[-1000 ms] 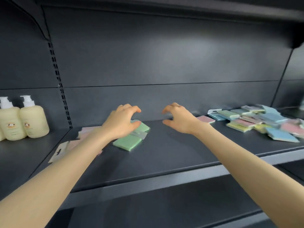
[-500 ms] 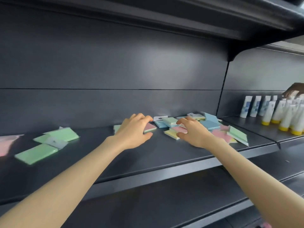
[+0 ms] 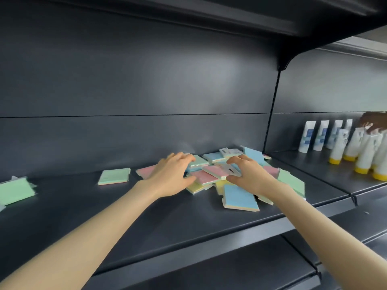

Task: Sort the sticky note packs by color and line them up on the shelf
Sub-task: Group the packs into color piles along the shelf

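A loose pile of sticky note packs [image 3: 211, 174] in pink, blue, green and yellow lies on the dark shelf [image 3: 167, 222]. My left hand [image 3: 173, 176] rests on the pile's left side, its curved fingers over a pale green pack [image 3: 199, 161]. My right hand [image 3: 249, 174] is at the pile's right side; thumb and fingers close around the tab end of a pink pack [image 3: 215, 171] on top. A blue pack [image 3: 239, 197] lies in front. To the left lie a single green pack [image 3: 114, 176], a pink pack [image 3: 145, 171] and more green packs [image 3: 15, 191].
On the neighbouring shelf bay to the right stand white tubes [image 3: 322, 135] and several yellow-capped tubes [image 3: 366, 158]. Another person's hand [image 3: 374, 122] reaches among them at the far right edge. An upright post [image 3: 272, 114] divides the bays. Another shelf hangs overhead.
The view swung right from the green packs to the mixed pile. Both hands moved onto the pile, and the right hand has closed on the top pink pack.
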